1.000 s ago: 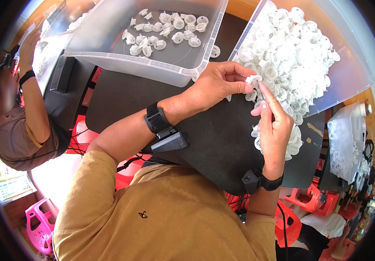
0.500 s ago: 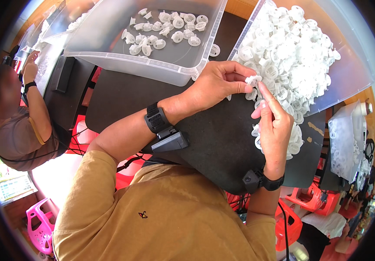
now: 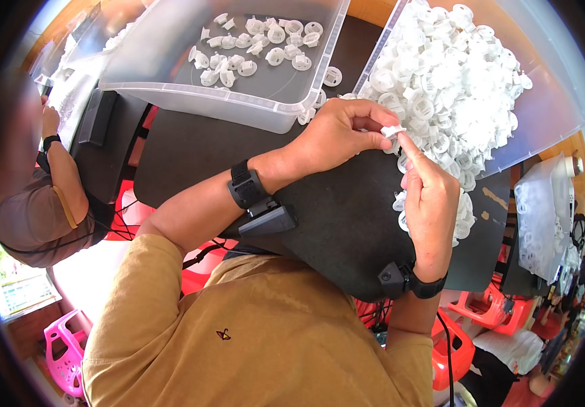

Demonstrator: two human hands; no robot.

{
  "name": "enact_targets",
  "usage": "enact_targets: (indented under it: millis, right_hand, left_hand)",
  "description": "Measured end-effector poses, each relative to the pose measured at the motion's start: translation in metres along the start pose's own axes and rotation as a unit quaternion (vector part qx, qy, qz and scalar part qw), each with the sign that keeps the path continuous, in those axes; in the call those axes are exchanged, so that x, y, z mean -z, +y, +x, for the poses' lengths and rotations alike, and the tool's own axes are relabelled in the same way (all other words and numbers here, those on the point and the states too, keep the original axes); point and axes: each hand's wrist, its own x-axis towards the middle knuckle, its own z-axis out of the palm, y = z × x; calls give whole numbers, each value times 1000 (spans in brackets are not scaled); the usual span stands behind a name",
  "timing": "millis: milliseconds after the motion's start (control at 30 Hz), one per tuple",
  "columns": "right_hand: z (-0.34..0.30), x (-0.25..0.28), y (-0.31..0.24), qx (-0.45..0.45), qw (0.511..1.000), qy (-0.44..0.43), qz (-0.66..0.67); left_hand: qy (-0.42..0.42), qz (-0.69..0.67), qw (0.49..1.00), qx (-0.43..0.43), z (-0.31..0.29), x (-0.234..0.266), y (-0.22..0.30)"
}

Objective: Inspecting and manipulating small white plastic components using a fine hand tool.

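White plastic piece sits pinched in the left hand fingers at the pile's near edge — the right hand just below, index tip touching it, other fingers curled, holding nothing else.

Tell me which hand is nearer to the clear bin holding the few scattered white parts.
Left. The left hand sits just below that clear bin's near right corner, pinching a small white part. The right hand is lower and further right, beside the heap of white parts.
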Motion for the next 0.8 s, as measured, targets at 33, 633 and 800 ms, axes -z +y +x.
enact_targets:
  millis: [33, 633, 800]
  right_hand:
    - [0, 1, 0, 0, 1000, 1, 0]
    - [3, -12, 1, 29, 992, 107, 53]
    - [3, -14, 1, 25, 993, 107, 51]
  left_hand:
    - [8, 2, 1000, 26, 1, 0, 1]
    - [-10, -244, 966, 81, 0, 5, 5]
    - [-7, -252, 965, 74, 0, 3, 6]
